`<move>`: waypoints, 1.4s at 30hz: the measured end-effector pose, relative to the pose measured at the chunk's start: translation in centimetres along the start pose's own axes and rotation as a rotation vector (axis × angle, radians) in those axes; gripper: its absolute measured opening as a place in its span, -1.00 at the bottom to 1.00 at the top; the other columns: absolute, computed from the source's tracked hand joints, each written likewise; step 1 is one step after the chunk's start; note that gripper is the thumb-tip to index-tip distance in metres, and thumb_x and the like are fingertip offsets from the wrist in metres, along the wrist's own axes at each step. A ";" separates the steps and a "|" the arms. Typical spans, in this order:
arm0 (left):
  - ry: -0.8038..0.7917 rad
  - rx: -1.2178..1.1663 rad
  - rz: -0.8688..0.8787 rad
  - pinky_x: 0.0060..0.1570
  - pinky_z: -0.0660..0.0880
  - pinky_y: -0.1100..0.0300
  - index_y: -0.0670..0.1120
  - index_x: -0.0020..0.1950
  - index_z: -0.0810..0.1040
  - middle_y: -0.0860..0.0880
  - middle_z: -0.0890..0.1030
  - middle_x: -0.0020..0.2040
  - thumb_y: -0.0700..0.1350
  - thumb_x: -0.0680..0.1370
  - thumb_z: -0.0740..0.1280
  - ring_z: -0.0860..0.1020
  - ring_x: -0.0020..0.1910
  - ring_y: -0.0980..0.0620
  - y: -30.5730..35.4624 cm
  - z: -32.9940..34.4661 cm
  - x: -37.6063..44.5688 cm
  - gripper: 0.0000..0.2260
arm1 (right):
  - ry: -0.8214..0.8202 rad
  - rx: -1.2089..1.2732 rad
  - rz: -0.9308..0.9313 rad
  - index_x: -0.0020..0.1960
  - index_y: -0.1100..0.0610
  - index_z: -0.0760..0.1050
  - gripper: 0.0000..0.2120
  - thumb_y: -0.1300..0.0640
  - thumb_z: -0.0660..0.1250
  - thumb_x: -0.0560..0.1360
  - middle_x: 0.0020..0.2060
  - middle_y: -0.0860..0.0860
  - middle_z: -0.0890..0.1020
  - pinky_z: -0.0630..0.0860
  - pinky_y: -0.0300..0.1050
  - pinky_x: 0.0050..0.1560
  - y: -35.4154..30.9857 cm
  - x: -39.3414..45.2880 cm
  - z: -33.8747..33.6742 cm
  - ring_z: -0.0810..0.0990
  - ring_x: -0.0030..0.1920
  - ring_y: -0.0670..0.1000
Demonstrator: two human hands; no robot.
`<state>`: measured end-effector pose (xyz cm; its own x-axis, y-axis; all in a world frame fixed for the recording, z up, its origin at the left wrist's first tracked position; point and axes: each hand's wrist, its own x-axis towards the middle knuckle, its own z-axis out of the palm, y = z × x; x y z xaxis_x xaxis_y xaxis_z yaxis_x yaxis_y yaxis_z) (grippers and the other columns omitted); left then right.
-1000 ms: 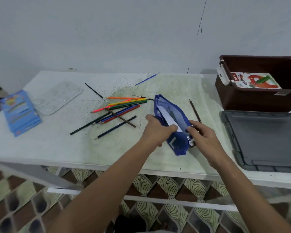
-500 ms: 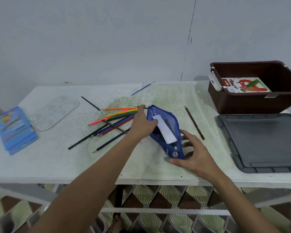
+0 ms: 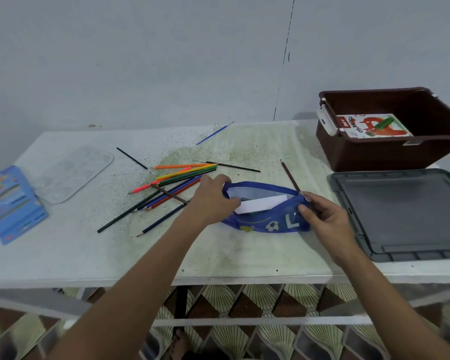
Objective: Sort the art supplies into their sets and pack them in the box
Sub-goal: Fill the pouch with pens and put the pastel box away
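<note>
A blue zip pouch (image 3: 266,222) lies lengthwise on the white table (image 3: 63,250), its mouth open with a white card (image 3: 260,203) sticking out. My left hand (image 3: 211,198) grips the pouch's left end. My right hand (image 3: 325,216) pinches its right end by the zipper. Several coloured pencils (image 3: 177,180) lie in a loose pile just left of the pouch. A brown pencil (image 3: 289,175) lies behind the pouch. The brown box (image 3: 382,152) at the right holds an oil pastels pack (image 3: 369,126).
A grey lid (image 3: 405,214) lies flat in front of the brown box. A clear paint palette (image 3: 70,172) and a blue pack (image 3: 11,203) sit at the left. Thin brushes (image 3: 215,132) lie toward the back of the table.
The pouch has been turned from pointing away from me to lying crosswise. My right hand moved from its near end to its right end; my left hand holds the left end.
</note>
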<state>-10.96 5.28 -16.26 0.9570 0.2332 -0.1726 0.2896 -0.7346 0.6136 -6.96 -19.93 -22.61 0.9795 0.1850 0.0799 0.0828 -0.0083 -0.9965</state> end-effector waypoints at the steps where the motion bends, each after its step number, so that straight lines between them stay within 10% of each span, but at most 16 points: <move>1: 0.046 -0.069 0.015 -0.14 0.40 0.21 -0.02 0.15 0.53 -0.04 0.47 0.13 -0.05 0.50 0.35 0.50 0.03 0.00 -0.1 -0.2 0.2 -0.77 | -0.008 0.022 0.002 0.21 0.20 0.55 -0.69 0.36 0.34 0.48 -0.03 -0.05 0.70 0.57 -0.28 0.00 0.1 0.2 0.0 0.65 0.01 -0.07; 9: 0.238 -0.417 -0.031 -0.29 0.60 0.08 0.01 -0.15 0.57 0.00 0.63 -0.15 -0.15 0.53 0.37 0.58 -0.23 0.01 -2.6 -1.2 0.2 -0.92 | 0.038 0.122 0.023 0.20 0.29 0.52 -0.74 0.28 0.32 0.51 0.01 0.18 0.66 0.59 -0.08 0.05 0.2 0.9 0.0 0.62 0.01 0.08; 17: 0.415 -0.015 0.193 0.03 0.37 0.21 -0.08 0.06 0.57 -0.01 0.45 -0.02 0.00 0.49 0.41 0.45 -0.01 0.05 0.3 -0.1 0.7 -0.78 | -0.023 0.130 -0.001 0.10 0.14 0.60 -0.68 0.11 0.45 0.36 -0.07 0.04 0.70 0.59 -0.25 -0.05 -0.9 1.2 0.3 0.66 -0.01 -0.02; 23: 0.055 -0.082 0.554 -0.20 0.30 0.42 -0.07 0.02 0.64 -0.04 0.54 -0.13 -0.03 0.43 0.50 0.42 -0.27 0.27 5.8 3.0 0.8 -0.78 | -0.068 0.225 0.019 0.25 0.15 0.51 -0.29 0.01 0.62 0.16 -0.11 0.04 0.70 0.60 -0.23 -0.05 -0.9 1.5 -0.1 0.67 -0.03 -0.02; 31: -0.236 0.149 0.537 -0.39 0.27 0.30 -0.17 0.01 0.68 -0.01 0.44 -0.39 0.02 0.56 0.34 0.45 -0.32 0.03 9.5 4.2 2.6 -0.73 | -0.055 0.416 0.092 0.34 0.21 0.39 0.00 0.01 0.69 -0.02 -0.19 0.07 0.72 0.58 -0.24 -0.08 -1.5 0.8 -0.3 0.70 -0.11 -0.03; 36: -0.243 0.074 0.474 -0.38 0.28 0.38 -0.10 0.02 0.70 0.11 0.52 -0.38 -0.01 0.52 0.40 0.43 -0.40 0.20 9.6 4.4 3.2 -0.80 | -0.022 0.390 0.086 0.37 0.27 0.36 -0.07 0.15 0.60 0.05 -0.25 0.05 0.72 0.58 -0.24 -0.12 -1.7 0.6 -0.3 0.69 -0.15 -0.05; 42: -0.088 -0.214 0.406 -0.30 0.43 0.36 -0.13 -0.12 0.66 0.08 0.58 -0.35 -0.19 0.45 0.39 0.50 -0.39 0.24 8.6 4.7 2.6 -0.93 | -0.050 0.254 0.060 0.23 0.12 0.53 -0.19 -0.12 0.67 0.06 -0.10 0.11 0.68 0.58 -0.19 -0.02 -0.9 1.5 -0.6 0.66 -0.04 0.01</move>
<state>-5.86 -3.40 -15.02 0.9927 -0.1074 0.0552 -0.1093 -0.6049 0.7887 -5.47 -20.28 -21.57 0.9703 0.2404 0.0259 -0.0297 0.2251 -0.9739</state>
